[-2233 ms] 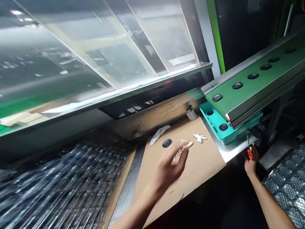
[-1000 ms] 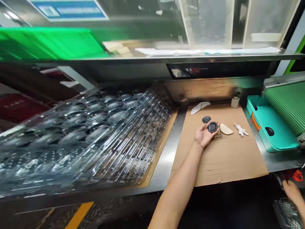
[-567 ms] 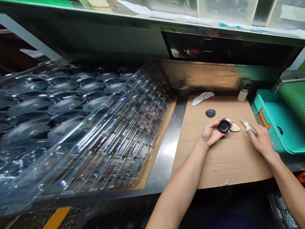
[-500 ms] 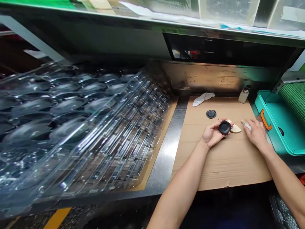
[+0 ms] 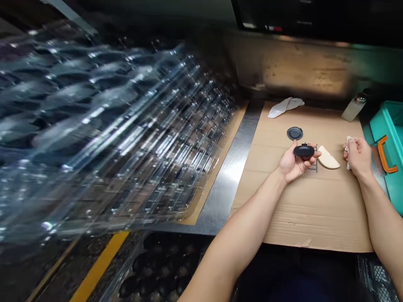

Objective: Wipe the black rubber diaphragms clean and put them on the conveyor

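Grips a black cap [image 5: 304, 150], round, matte and shallowly domed, between thumb and fingertips of the left hand [image 5: 294, 164], raised just off a sheet of brown corrugated cardboard [image 5: 299, 209]. Closes the right hand [image 5: 357, 157] around a small white wad [image 5: 349, 141], soft-looking, near the sheet's right edge. Holds the two hands apart, with a pale beige half-moon piece [image 5: 328, 158], smooth and flat, on the cardboard between them.

Just beyond the cap, flat on the sheet: a second black disc [image 5: 295, 134] with a raised rim. Farther off, at the sheet's far edge: a crumpled white cloth [image 5: 286, 105] and a small translucent bottle [image 5: 354, 108]. At the right: a teal plastic bin [image 5: 393, 121] with an orange handle [image 5: 383, 155]. To the left, across a strip of brushed steel bench [image 5: 233, 167]: a tilted stack of clear, glossy blister trays [image 5: 110, 126], moulded with rows of oval pockets, blurred in this view.
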`<state>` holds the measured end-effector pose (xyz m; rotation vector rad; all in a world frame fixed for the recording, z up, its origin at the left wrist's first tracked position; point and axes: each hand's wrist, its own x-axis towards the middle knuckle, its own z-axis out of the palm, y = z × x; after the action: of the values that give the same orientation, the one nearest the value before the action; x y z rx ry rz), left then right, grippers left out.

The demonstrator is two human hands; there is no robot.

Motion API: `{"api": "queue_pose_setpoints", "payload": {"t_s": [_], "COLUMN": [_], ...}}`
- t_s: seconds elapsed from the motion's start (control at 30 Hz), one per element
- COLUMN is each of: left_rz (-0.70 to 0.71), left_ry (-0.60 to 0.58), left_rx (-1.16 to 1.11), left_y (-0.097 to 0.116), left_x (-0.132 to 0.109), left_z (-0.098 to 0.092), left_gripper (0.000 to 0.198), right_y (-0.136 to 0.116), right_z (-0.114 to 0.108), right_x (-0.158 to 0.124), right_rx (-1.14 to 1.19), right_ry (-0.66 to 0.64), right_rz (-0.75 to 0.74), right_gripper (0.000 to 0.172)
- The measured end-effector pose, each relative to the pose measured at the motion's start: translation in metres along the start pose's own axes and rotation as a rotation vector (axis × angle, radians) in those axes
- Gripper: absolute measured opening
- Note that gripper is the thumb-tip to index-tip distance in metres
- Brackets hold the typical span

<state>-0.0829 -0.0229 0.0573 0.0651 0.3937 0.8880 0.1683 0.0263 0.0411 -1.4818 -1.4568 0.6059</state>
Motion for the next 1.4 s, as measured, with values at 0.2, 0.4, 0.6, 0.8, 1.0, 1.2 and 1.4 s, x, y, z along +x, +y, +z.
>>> {"api": "queue_pose_setpoints", "payload": {"t_s": [0.2, 0.4, 0.6, 0.8, 1.0, 1.2, 1.4], "left_rz": [0.011, 0.025, 0.027, 0.019, 0.018, 0.019, 0.036], "left_ry": [0.043, 0.055, 0.012, -0.012, 0.008, -0.007, -0.018], "left_rx": [0.003, 0.04, 0.157, 0.21, 0.216, 0.214, 0.242], "left_y": [0.001, 0.001, -0.004, -0.009, -0.01, -0.01, -0.011], "left_x": [-0.001, -0.002, -0.001, -0.002, -0.002, -0.001, 0.0], "left_z": [-0.001, 0.003, 0.002, 0.002, 0.006, 0.007, 0.005], "left_gripper": [0.068, 0.068, 0.064, 0.058, 0.055, 0.054, 0.054], "right_y": [-0.01, -0.011, -0.028, -0.068, -0.097, -0.1, -0.102], "right_z": [-0.003, 0.0, -0.002, -0.037, -0.05, -0.048, -0.046], "right_x": [-0.006, -0.006, 0.039, 0.144, 0.189, 0.199, 0.198], "right_rx": [0.021, 0.019, -0.142, -0.582, -1.063, -1.229, -1.261], "right_ry": [-0.019, 0.024, 0.169, 0.163, -0.202, -0.311, -0.329], "right_rz": [-0.027, -0.015, -0.166, -0.24, -0.031, -0.055, -0.046], "right_gripper": [0.035, 0.034, 0.038, 0.035, 0.029, 0.03, 0.03]}}
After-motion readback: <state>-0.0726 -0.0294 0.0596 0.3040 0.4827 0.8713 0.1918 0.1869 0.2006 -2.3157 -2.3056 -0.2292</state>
